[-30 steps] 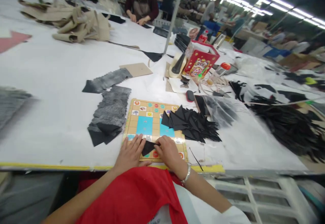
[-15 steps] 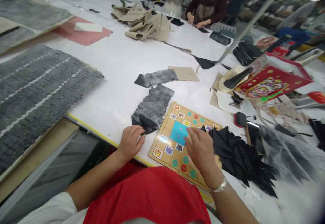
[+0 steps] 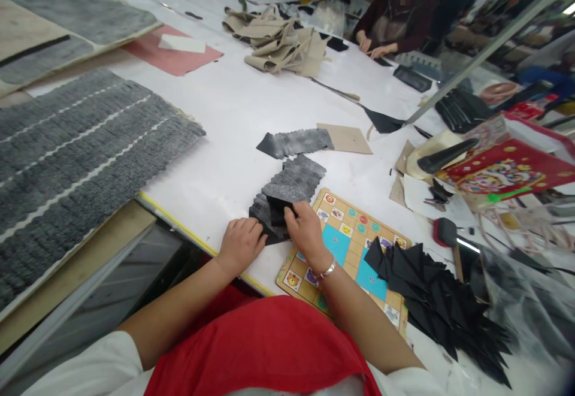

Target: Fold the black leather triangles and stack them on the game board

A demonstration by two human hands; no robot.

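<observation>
A stack of thin black pieces with grey undersides [image 3: 299,174] lies fanned out on the table in front of me. My right hand [image 3: 308,234] pinches the near black piece [image 3: 277,210] between thumb and fingers, its edge raised off the stack. Beside it, my left hand [image 3: 242,243] has its fingers curled together at the near corner of the stack, with the thumb against the black material. Under my right wrist is a wooden game board [image 3: 345,204] with animal pictures. Black triangular pieces [image 3: 435,294] are heaped at the board's right side.
A second fanned row [image 3: 300,141] lies on beige card [image 3: 348,138] farther back. Large grey stacks [image 3: 90,156] cover the left side. Beige strips [image 3: 278,42] are piled behind. At right are a red box [image 3: 503,156] and a slanted pole [image 3: 471,60]. A co-worker [image 3: 395,18] sits across the table.
My right hand has moved left from above the game board to the stack and now grips and lifts a black piece. My left hand stays at the stack's near corner. The view has shifted slightly.
</observation>
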